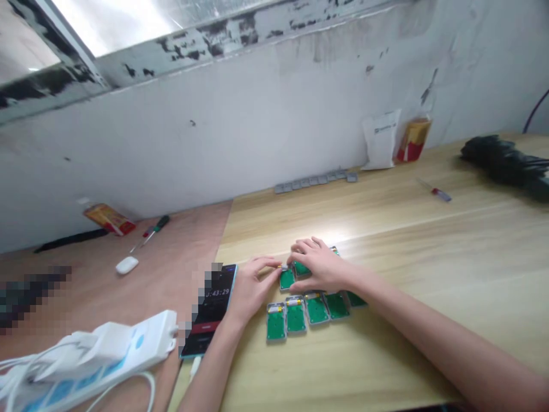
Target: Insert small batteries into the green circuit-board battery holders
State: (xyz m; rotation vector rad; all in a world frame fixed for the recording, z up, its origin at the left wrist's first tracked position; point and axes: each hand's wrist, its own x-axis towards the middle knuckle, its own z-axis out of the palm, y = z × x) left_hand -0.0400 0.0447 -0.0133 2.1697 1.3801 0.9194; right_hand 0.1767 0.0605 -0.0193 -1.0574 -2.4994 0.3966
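A row of several small grey cases with green circuit boards [295, 316] lies on the light wooden table [407, 269]. Just behind that row sits another green board [286, 278]. My left hand [251, 289] pinches a small battery-like piece at that board's top edge. My right hand [319, 266] lies over the same board and a second one beside it, fingers curled down onto them. What is under the right palm is hidden.
A phone [212, 309] showing a timer lies left of my left hand. A white power strip [98, 352] with cables is at the near left. Screwdrivers [152, 230], a white mouse-like object [127, 265], grey cases [315, 181], packets [381, 140] and a black feather duster [506, 163] lie farther back.
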